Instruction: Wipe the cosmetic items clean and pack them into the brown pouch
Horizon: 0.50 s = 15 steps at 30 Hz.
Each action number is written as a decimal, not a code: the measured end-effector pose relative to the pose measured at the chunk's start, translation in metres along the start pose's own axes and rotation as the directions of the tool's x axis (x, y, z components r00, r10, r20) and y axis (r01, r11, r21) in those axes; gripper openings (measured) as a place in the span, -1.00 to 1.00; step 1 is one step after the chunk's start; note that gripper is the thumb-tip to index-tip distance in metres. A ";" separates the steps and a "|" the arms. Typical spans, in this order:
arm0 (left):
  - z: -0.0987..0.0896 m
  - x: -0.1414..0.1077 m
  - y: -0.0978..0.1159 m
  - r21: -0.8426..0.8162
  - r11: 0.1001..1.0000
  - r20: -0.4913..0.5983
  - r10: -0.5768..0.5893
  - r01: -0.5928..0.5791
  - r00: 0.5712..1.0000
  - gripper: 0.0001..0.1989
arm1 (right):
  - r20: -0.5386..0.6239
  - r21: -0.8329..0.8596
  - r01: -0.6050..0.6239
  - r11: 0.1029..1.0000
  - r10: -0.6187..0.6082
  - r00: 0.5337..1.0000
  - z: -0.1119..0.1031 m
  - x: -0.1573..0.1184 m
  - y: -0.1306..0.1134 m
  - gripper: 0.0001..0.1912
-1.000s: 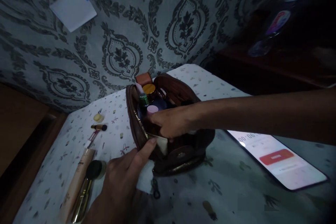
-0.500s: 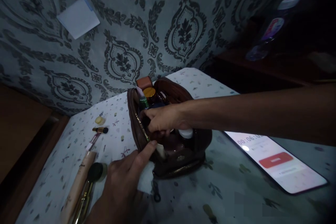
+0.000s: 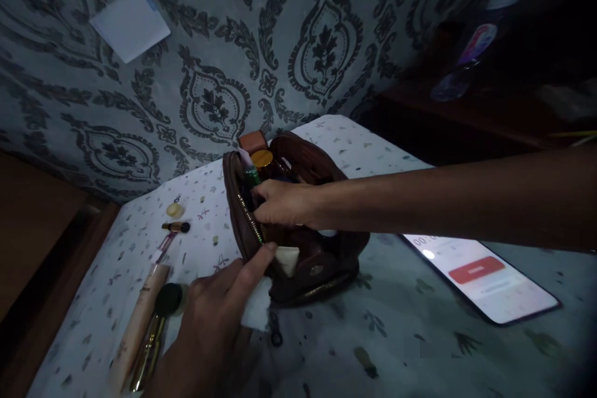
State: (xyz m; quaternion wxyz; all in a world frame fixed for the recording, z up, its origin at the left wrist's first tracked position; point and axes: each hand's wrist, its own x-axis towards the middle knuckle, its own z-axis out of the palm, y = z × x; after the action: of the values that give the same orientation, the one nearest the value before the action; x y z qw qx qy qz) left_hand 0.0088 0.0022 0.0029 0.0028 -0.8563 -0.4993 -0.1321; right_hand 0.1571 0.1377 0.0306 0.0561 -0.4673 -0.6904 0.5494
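A brown zip-up toiletry bag [image 3: 317, 277] stands unzipped on the patterned cloth. My right hand [image 3: 284, 202] reaches down into it from the right; its thumb and fingers bend among the contents, their tips hidden. Around that hand sit an amber jar with an orange lid [image 3: 262, 159], a green-capped item [image 3: 252, 175] and a white cap [image 3: 327, 232]. My left hand [image 3: 214, 301] grips the bag's near left edge, index finger along the rim beside a cream-coloured tube end [image 3: 286, 259]. Beneath that hand lies a white tissue [image 3: 256, 310].
Left of the bag lie a peach tube [image 3: 140, 323], a gold tube with dark cap [image 3: 156, 329], a small black-and-gold tube [image 3: 176, 227] and a cream cap [image 3: 174, 210]. A lit phone [image 3: 494, 286] lies right. A bottle [image 3: 476, 46] stands behind; patterned wall [image 3: 261, 43] at back.
My right hand has shifted slightly and sits deeper among the contents. More of the cream-coloured tube end shows near my left index finger. The whole view has moved a little.
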 end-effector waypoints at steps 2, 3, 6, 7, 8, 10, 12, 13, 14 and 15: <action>0.000 0.000 -0.001 -0.003 1.000 0.004 0.011 -0.011 1.000 -0.41 | -0.038 -0.010 0.095 0.995 -0.095 0.995 -0.003 -0.007 0.001 -0.90; 0.000 -0.001 -0.001 -0.006 1.000 0.004 0.011 -0.011 1.000 -0.39 | -0.051 -0.031 0.142 0.989 -0.143 0.988 -0.005 -0.011 0.001 -0.85; 0.000 -0.002 -0.001 -0.017 1.000 0.003 0.011 -0.011 1.000 -0.34 | -0.067 -0.163 0.234 0.958 -0.248 0.967 -0.010 -0.018 -0.001 -0.80; 0.000 -0.002 -0.001 -0.016 1.000 0.004 0.010 -0.010 1.000 -0.34 | -0.070 -0.225 0.225 0.948 -0.246 0.967 -0.010 -0.019 -0.003 -0.84; 0.000 -0.002 -0.001 -0.015 1.000 0.004 0.009 -0.009 1.000 -0.33 | -0.074 -0.283 0.211 0.936 -0.241 0.968 -0.010 -0.019 -0.004 -0.90; 0.000 -0.002 0.000 -0.016 1.000 0.000 0.012 -0.012 1.000 -0.32 | -0.089 -0.365 0.168 0.916 -0.214 0.973 -0.009 -0.019 -0.009 -0.86; 0.000 -0.002 0.000 -0.022 1.000 -0.010 0.016 -0.016 1.000 -0.29 | -0.077 -0.387 0.134 0.912 -0.177 0.981 -0.006 -0.019 -0.014 -0.71; 0.000 -0.002 0.000 -0.027 0.999 -0.015 0.018 -0.018 1.000 -0.28 | -0.060 -0.378 0.120 0.918 -0.154 0.986 -0.004 -0.018 -0.017 -0.66; 0.001 -0.002 0.000 -0.030 0.999 -0.018 0.013 -0.014 1.000 -0.29 | -0.044 -0.361 0.102 0.927 -0.126 0.991 -0.002 -0.018 -0.019 -0.63; 0.001 -0.001 0.001 -0.032 0.999 -0.020 0.008 -0.009 1.000 -0.30 | -0.040 -0.336 0.081 0.938 -0.100 0.994 0.000 -0.016 -0.021 -0.62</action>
State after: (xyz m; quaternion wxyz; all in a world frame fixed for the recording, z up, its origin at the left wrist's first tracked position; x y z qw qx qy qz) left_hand 0.0088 0.0008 0.0020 -0.0055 -0.8569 -0.4935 -0.1486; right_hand 0.1541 0.1269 0.0546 0.0205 -0.4532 -0.7924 0.4077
